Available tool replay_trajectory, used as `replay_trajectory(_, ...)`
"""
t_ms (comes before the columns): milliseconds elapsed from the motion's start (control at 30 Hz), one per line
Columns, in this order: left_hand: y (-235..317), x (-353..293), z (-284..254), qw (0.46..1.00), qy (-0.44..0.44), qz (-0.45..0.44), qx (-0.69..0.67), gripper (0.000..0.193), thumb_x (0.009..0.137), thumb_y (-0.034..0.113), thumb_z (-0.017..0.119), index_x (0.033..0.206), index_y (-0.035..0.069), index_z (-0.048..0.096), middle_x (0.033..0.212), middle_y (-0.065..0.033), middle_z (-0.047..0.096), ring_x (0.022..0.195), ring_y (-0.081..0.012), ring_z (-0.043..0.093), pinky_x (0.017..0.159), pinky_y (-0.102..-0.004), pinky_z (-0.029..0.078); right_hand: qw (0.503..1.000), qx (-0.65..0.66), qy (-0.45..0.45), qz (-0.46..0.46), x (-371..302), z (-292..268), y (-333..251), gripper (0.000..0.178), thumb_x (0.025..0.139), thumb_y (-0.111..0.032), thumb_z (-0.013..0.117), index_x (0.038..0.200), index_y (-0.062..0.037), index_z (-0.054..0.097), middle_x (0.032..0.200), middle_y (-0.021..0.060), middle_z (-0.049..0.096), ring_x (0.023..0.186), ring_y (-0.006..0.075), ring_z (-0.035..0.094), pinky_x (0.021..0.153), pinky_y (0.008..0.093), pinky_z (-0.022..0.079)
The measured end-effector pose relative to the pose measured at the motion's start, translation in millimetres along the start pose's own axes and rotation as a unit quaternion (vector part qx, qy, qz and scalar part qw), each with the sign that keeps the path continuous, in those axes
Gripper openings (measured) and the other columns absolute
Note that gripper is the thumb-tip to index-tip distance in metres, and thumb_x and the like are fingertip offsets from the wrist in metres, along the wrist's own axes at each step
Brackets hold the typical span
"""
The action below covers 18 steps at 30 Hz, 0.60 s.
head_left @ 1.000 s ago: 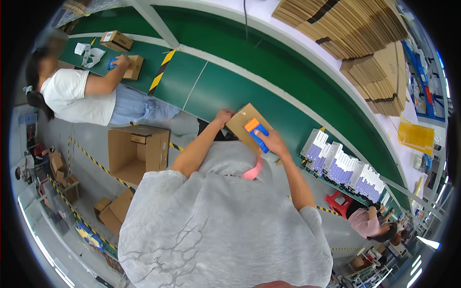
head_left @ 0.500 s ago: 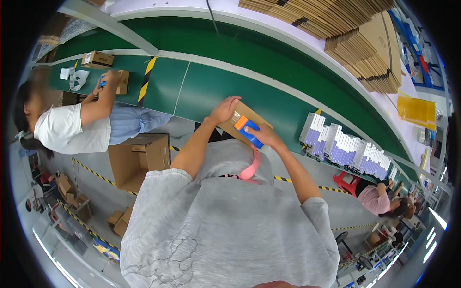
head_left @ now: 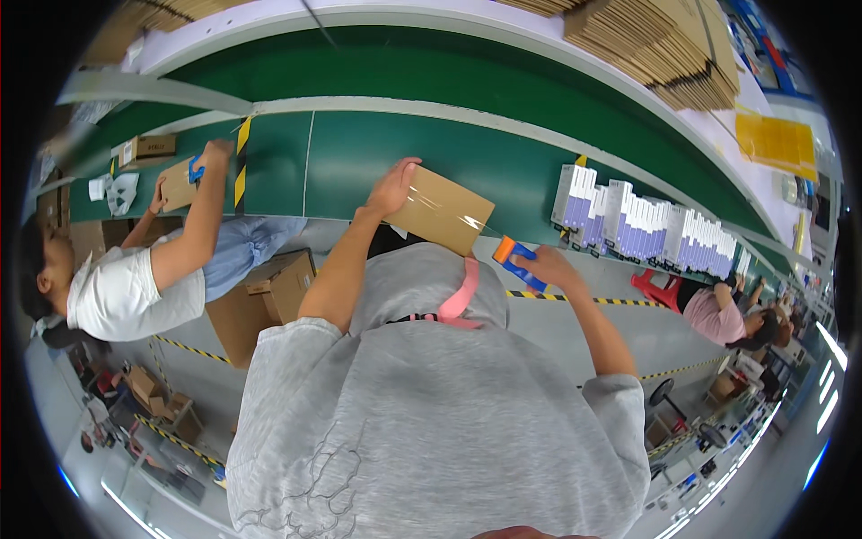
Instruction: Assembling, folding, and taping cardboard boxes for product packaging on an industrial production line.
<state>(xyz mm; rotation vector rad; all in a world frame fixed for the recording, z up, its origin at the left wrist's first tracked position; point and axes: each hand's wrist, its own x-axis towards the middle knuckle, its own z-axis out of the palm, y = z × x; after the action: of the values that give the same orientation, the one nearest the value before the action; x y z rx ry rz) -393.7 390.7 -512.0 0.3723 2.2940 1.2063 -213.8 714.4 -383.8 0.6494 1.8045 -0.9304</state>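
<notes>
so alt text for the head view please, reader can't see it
A bare left hand rests against the left end of a brown cardboard box at a green workbench; the right hand holds an orange-and-blue tape dispenser beyond the box's right end. White-and-purple boxes stand farther right.

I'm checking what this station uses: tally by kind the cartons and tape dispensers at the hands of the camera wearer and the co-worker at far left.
Brown cartons: 2 (nearer carton, far-left carton)
Tape dispensers: 2 (orange-and-blue dispenser, blue dispenser)
Total: 4
</notes>
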Motion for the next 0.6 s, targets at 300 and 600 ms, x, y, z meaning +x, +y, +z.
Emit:
replay_trajectory(300,-28,7,19,0.945,-0.043,-0.16,-0.283,0.053,0.104,0.044,0.027,0.137,0.01,0.048,0.129,-0.0116,0.057,0.121,-0.0274,0.053,0.103,-0.0377,0.04,0.966,-0.157,0.201,-0.043,71,73,-7,0.058,0.085,-0.053,0.059,0.079,0.0038,0.067,0.075,0.019,0.07,0.07,0.0286,0.072,0.065,0.0381,0.057)
replay_trajectory(600,-47,-26,12,0.847,-0.004,-0.269,-0.459,0.068,0.097,0.059,0.041,0.136,0.004,0.049,0.123,-0.0093,0.06,0.11,-0.0213,0.057,0.095,-0.0352,0.046,0.921,-0.222,0.315,-0.054,159,126,-16,0.019,0.083,-0.018,0.057,0.086,-0.0064,0.071,0.085,0.014,0.072,0.078,0.0299,0.071,0.069,0.0417,0.055)
